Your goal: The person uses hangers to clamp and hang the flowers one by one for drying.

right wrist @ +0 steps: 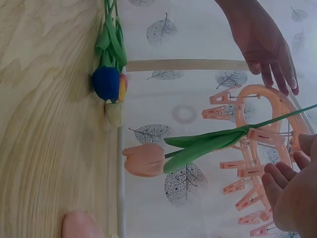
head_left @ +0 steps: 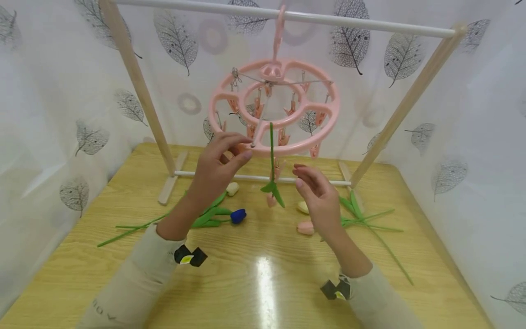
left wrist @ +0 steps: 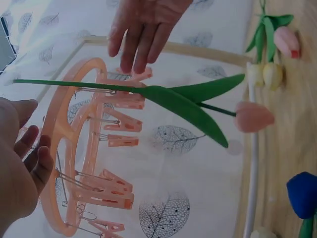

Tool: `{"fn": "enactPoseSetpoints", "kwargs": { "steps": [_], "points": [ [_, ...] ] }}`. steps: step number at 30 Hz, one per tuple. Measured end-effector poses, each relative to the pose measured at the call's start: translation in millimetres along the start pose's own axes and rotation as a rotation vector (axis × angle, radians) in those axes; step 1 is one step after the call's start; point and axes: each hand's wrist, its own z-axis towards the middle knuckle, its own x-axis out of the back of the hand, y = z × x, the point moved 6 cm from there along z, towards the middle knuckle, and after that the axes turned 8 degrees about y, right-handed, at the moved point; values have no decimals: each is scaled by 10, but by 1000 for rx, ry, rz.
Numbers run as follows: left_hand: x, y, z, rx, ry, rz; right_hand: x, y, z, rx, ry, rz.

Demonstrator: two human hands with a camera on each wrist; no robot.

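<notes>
A round pink clip hanger (head_left: 334,103) hangs by its hook from a white rod. From its front edge an artificial pink tulip (left wrist: 253,117) hangs bloom downward, its green stem (head_left: 271,146) pinched by one of the pink clips (right wrist: 267,137). My left hand (head_left: 218,162) is at the hanger's front left rim, fingertips right at the edge, fingers loosely bent. To the right of the tulip, my right hand (head_left: 322,201) is apart from it, palm facing inward, fingers relaxed and holding nothing. Several more pink clips dangle under both rings.
A wooden frame (head_left: 141,87) carries the white rod (head_left: 357,22). On the table (head_left: 230,274) lie a blue tulip (head_left: 238,216) and a cream one (head_left: 232,188) at left. At right are a pink tulip (head_left: 305,228), pale yellow blooms (head_left: 302,207) and crossed green stems.
</notes>
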Motion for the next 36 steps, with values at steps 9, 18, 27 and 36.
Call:
{"fn": "enactPoseSetpoints", "kwargs": {
  "steps": [9, 18, 27, 36],
  "points": [
    [-15, -137, 53, 85, -70, 83, 399, 225, -149, -112, -49, -118],
    [-21, -211, 68, 66, -85, 85, 865, 310, -275, -126, -25, -283],
    [46, -285, 114, 70, -96, 31, 1467, 435, -413, -211, -4, -593],
    [116, -360, 149, 129, -101, -23, 1808, 530, -441, -162, 24, -655]
  ]
}}
